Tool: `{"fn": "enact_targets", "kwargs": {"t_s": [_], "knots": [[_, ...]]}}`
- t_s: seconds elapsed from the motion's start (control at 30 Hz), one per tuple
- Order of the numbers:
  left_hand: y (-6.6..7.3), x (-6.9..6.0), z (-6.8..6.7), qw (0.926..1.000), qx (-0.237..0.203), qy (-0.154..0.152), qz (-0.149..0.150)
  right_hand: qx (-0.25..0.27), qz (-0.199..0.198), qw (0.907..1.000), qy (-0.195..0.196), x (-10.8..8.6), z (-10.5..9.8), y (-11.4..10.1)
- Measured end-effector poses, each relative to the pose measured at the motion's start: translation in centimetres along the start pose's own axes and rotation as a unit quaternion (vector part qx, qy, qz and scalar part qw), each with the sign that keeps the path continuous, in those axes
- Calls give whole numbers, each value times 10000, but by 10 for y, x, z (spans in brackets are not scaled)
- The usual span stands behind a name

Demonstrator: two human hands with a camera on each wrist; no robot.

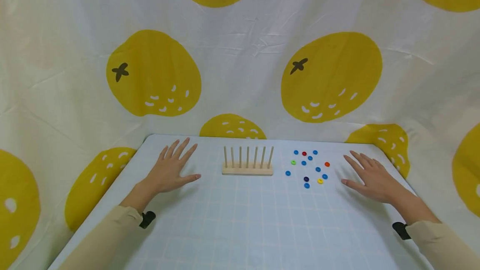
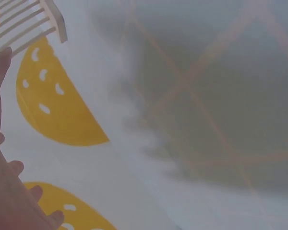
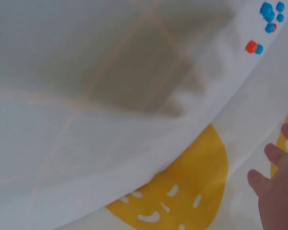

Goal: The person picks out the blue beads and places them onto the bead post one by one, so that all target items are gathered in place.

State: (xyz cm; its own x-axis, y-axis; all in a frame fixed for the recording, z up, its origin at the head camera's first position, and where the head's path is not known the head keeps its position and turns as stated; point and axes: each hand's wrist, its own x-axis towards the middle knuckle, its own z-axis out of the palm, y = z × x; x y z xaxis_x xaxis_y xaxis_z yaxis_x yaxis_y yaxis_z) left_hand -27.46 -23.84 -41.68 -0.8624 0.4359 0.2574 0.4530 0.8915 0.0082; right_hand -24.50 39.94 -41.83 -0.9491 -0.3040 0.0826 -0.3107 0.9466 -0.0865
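Note:
A wooden rack (image 1: 247,171) with several upright pegs stands near the table's back edge; no ring shows on its pegs. To its right lie several small rings, mostly blue, with a red ring (image 1: 304,153), a green ring (image 1: 293,162), an orange ring (image 1: 327,164), a yellow ring (image 1: 320,181) and a dark purple ring (image 1: 306,179). Left of the rack, my left hand (image 1: 167,173) is held with spread fingers, holding nothing. My right hand (image 1: 374,179), fingers also spread, is right of the rings and touches none. The left wrist view catches part of the rack (image 2: 57,21).
A pale blue checked cloth (image 1: 240,224) covers the table. Behind and beside it hangs a white curtain (image 1: 240,70) printed with yellow fruit. Dark straps show at both wrists, by the beige sleeves.

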Motion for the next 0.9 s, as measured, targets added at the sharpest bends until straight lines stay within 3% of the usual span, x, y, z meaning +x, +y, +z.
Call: {"fn": "enact_targets", "kwargs": {"t_s": [0.43,0.73,0.9], "knots": [[14,11,10,9937,-1119,51,12,1182,391,9918,-290,5,5,-16],[23,21,15,9787,-2036,-122,-219,1656,614,9838,-295,11,10,-21],[28,29,17,9662,-2534,-269,-384,1828,696,9805,-211,15,13,-23]]}}
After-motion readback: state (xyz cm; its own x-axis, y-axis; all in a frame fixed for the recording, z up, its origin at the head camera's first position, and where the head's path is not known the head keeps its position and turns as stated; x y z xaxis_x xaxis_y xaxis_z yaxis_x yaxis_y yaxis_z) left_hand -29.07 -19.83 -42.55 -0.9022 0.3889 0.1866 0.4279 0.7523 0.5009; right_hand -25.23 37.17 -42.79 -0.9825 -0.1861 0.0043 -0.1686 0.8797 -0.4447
